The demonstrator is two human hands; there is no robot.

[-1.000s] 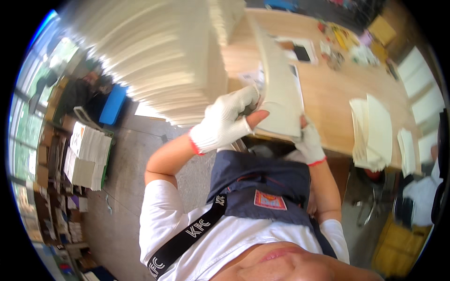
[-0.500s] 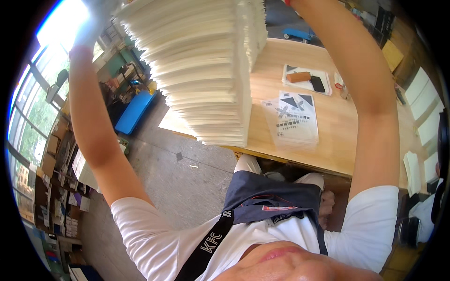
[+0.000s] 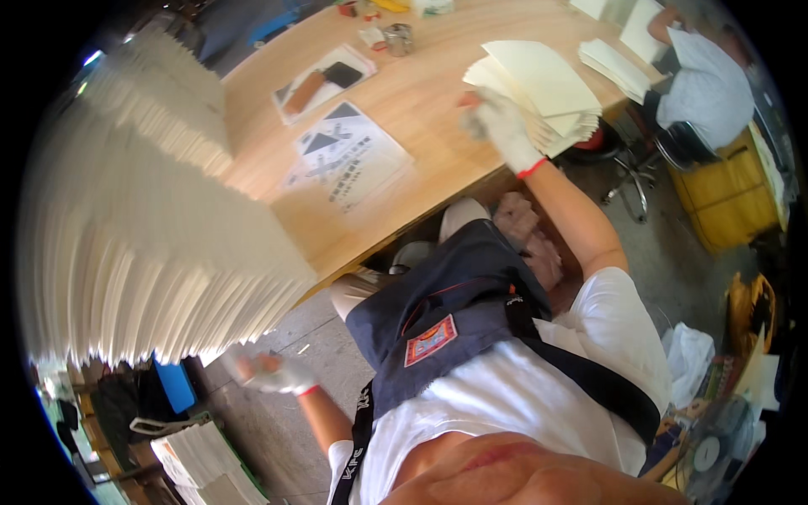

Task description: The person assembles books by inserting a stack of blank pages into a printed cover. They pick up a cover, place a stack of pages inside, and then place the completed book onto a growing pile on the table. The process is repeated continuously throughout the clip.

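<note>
My left hand (image 3: 273, 373), in a white glove with a red cuff, is low beside the tall paper stack (image 3: 160, 252). It is blurred, its fingers look stretched out, and nothing shows in it. My right hand (image 3: 502, 126), gloved the same way with bare fingertips, is over the table at the left side of a fanned pile of cream sheets (image 3: 543, 80). Its fingers look bent and slightly apart, with nothing visible between them; whether they touch the pile I cannot tell. The tall stack stands at the left end of the table, its sheet edges uneven.
On the wooden table (image 3: 421, 101) lie printed sheets in a clear sleeve (image 3: 349, 160), an orange-brown block (image 3: 305, 93), a black phone-like object (image 3: 343, 75) and a metal tin (image 3: 398, 39). Another person (image 3: 707, 88) sits at the right. A blue trolley (image 3: 174, 385) is at lower left.
The view has swung right. Both hands have come down from up by the tall stack: the left to below it, the right to the cream sheets at the table's right.
</note>
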